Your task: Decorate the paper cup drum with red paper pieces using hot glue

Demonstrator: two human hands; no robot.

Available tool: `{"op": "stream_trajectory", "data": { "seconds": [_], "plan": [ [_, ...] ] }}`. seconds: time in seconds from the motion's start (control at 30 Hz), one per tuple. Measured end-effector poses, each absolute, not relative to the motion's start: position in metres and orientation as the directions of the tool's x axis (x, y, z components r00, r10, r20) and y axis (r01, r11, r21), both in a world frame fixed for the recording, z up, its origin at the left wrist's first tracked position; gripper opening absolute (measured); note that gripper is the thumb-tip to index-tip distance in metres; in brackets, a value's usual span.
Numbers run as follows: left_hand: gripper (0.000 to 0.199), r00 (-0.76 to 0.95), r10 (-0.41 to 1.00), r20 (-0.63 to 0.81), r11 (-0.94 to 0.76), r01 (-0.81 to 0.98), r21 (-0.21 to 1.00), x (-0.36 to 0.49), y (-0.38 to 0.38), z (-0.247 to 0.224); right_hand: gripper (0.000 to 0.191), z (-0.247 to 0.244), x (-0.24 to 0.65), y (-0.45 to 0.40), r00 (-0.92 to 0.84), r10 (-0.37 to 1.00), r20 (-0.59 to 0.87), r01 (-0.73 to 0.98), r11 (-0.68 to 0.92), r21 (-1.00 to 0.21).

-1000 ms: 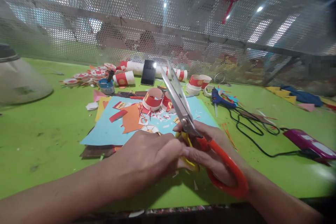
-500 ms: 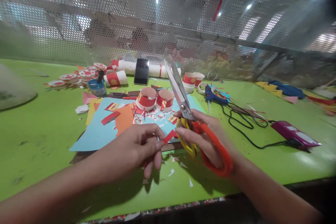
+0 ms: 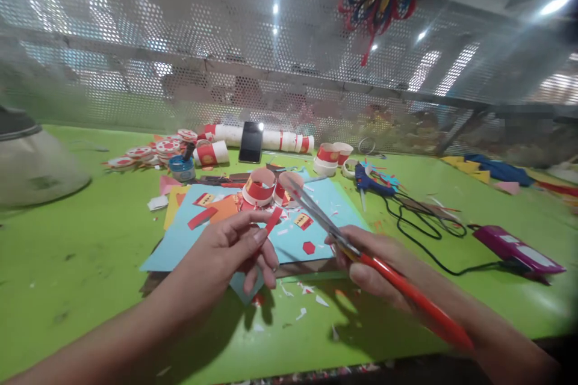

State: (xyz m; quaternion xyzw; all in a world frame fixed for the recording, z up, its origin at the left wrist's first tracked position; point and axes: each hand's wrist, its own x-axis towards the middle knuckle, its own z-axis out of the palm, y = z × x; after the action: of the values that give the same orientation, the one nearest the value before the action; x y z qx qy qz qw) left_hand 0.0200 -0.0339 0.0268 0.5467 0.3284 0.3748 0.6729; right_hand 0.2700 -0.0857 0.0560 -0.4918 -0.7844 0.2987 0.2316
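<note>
Between the thumb and fingers of my left hand [image 3: 239, 249] is a narrow red paper strip [image 3: 273, 220], pointing up. My right hand [image 3: 374, 258] grips red-handled scissors [image 3: 332, 230], turned edge-on, their metal blades pointing up and left, apart from the strip. Beneath both hands lies light blue paper [image 3: 180, 246], with orange paper [image 3: 223, 210] on it. Two red-and-white paper rings [image 3: 259, 189] stand on the sheet beyond my hands; the scissor tips overlap the right one in view. A small red hexagon of paper [image 3: 309, 248] lies between my hands, near a yellow-and-red printed piece [image 3: 303, 221].
A blue glue gun [image 3: 372, 183] lies to the right, its black cord running to a purple box [image 3: 515, 249]. Farther back are a phone [image 3: 251, 142], a white tube [image 3: 271, 138], a blue jar [image 3: 181, 168] and red-and-white discs [image 3: 168, 147]. Paper scraps litter the green table [image 3: 112, 289].
My right hand has turned the scissors edge-on and moved slightly right, away from my left hand. The red strip now points upward. A red hexagon now shows on the blue paper. The view has tilted up.
</note>
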Motion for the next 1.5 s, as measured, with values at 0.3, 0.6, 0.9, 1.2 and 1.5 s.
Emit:
{"op": "stream_trajectory", "data": {
  "seconds": [0.3, 0.6, 0.9, 1.2, 1.5],
  "plan": [
    [0.021, 0.548, 0.836, -0.011, 0.172, -0.243, 0.955, 0.021, -0.046, 0.023, 0.036, 0.059, 0.270, -0.109, -0.443, 0.896, 0.038, 0.674, 0.361, -0.645],
    [0.025, 0.571, 0.819, -0.062, 0.224, -0.217, 0.950, 0.015, -0.054, 0.021, 0.033, 0.057, 0.255, -0.106, -0.525, 0.848, 0.076, 0.601, 0.432, -0.673],
    [0.022, 0.565, 0.824, -0.026, 0.176, -0.212, 0.961, 0.019, -0.055, 0.028, 0.041, 0.057, 0.251, -0.103, -0.472, 0.878, 0.078, 0.609, 0.389, -0.691],
    [0.022, 0.540, 0.841, -0.027, 0.086, -0.084, 0.993, 0.019, -0.052, 0.042, 0.040, 0.053, 0.253, -0.096, -0.348, 0.921, 0.177, 0.468, 0.334, -0.818],
    [0.026, 0.676, 0.730, -0.102, 0.122, 0.018, 0.992, 0.021, -0.045, 0.055, 0.025, 0.055, 0.240, -0.076, -0.294, 0.937, 0.187, 0.001, 0.196, -0.981]
  ]
}}
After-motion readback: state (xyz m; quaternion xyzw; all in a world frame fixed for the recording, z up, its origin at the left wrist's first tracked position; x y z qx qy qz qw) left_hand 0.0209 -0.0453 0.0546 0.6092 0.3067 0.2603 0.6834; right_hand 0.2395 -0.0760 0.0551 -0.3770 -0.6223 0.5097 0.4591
